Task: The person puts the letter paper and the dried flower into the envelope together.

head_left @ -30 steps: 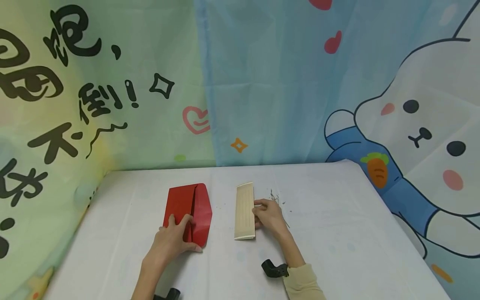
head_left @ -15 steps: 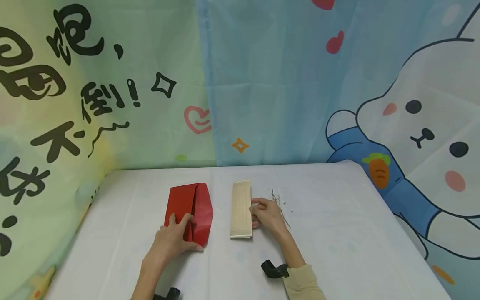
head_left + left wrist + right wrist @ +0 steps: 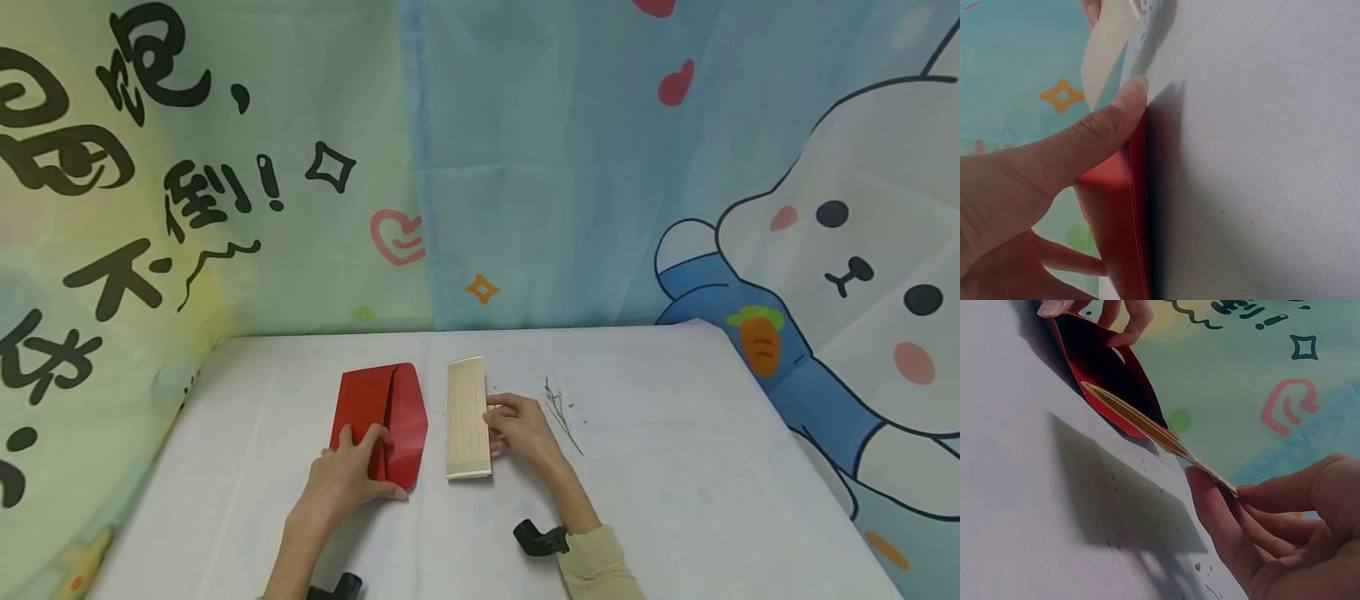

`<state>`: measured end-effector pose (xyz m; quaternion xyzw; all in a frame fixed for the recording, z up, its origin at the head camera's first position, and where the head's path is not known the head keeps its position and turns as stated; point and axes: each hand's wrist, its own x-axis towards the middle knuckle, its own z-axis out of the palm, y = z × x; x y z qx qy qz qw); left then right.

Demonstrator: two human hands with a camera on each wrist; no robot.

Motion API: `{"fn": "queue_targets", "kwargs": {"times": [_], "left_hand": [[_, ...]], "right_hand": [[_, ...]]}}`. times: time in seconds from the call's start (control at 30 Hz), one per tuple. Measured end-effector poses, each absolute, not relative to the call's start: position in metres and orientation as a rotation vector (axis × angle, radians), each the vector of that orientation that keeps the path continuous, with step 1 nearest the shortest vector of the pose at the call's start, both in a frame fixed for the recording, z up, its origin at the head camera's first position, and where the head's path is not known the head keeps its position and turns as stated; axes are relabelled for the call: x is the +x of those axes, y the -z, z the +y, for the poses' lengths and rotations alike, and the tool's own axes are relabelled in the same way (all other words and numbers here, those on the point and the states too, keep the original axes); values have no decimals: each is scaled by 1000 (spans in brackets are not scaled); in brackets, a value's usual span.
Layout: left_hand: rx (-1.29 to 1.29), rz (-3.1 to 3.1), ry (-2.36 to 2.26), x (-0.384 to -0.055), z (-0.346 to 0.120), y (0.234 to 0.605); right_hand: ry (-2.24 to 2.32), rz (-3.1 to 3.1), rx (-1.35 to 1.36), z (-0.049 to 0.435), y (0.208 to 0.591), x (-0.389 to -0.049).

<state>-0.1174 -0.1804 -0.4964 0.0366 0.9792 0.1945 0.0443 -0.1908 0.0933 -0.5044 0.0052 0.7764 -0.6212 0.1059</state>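
Observation:
A red envelope (image 3: 363,408) lies on the white table at the left, its flap folded out to the right. My left hand (image 3: 348,483) grips it, thumb at the near edge and fingers on its top. In the right wrist view the envelope's mouth (image 3: 1094,356) gapes, dark inside. My right hand (image 3: 525,433) pinches a folded cream paper (image 3: 467,417) by its right edge, between thumb and fingers. That paper is held above the table, casting a shadow, with its left edge toward the envelope's mouth; a small gap separates them in the head view.
Thin dried sprigs (image 3: 558,412) lie on the table (image 3: 675,467) to the right of my right hand, with small dark crumbs around them. A printed cloth (image 3: 540,167) hangs behind the table's far edge.
My right hand has moved left with the folded cream paper, closer to the red envelope. The left hand and envelope have stayed nearly in place. The sprigs show more fully now.

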Motion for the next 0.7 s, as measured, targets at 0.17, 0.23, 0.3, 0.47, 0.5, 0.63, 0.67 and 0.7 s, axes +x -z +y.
{"fn": "queue_targets", "kwargs": {"times": [0.17,0.23,0.3,0.47,0.5,0.63,0.67,0.7], "left_hand": [[104,2990,-600,-118,-181,497],[101,2987,-606,-118,-181,497],[96,2985,-610,-119,-180,497],[80,2972,-614,-119,-180,497],[78,2970,-616,-119,-180,497],[78,2972,-605,-119,-181,498],[78,2974,-602,-119,-181,498],[78,2975,-599,-119,-180,498]], "right_hand": [[1792,2317,-17,89,504,-191],[1800,2314,-32,87,504,-191],[1831,2275,-43,85,504,-192],[1879,2187,-72,80,503,-191],[1874,2186,-74,79,503,-191],[1866,2181,-86,74,502,-191],[1864,2186,-89,73,502,-191],[1863,2189,-95,72,502,-191]]}}
